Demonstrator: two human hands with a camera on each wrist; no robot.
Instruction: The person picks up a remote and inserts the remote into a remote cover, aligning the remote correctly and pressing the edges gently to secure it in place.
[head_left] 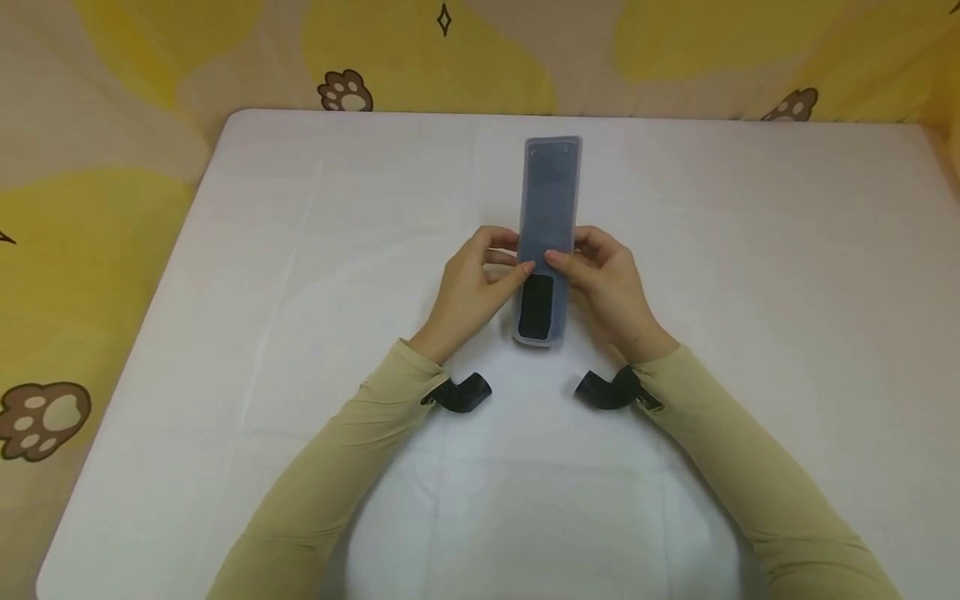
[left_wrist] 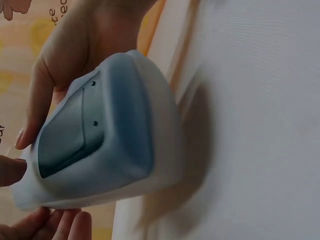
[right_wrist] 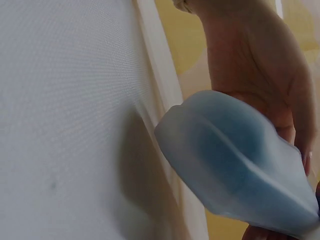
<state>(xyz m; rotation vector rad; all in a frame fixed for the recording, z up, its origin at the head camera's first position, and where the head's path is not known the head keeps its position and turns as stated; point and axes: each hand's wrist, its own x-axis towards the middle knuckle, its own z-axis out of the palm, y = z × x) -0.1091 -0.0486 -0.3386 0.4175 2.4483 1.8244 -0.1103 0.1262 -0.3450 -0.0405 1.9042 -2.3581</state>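
Observation:
A long, narrow blue-grey plastic case (head_left: pixel 551 200) with pale translucent edges is held between both hands, its long side running away from me. A dark rounded panel (head_left: pixel 536 307) lies at its near end. My left hand (head_left: pixel 476 283) grips the left edge, thumb on the top face just above the panel. Opposite it, my right hand (head_left: pixel 615 283) grips the right edge, thumb also on top. Wrist views show the case (left_wrist: pixel 130 120) tilted above the table, its shadow beside it. Two small dark dots show near the panel in the left wrist view. The underside is mostly hidden.
A white-covered table (head_left: pixel 337 250) spreads under the hands. Behind and to the left hangs a yellow and beige cloth (head_left: pixel 427 67) with paw prints. Black curved wrist mounts (head_left: pixel 465 393) stick out from both sleeves, close over the table.

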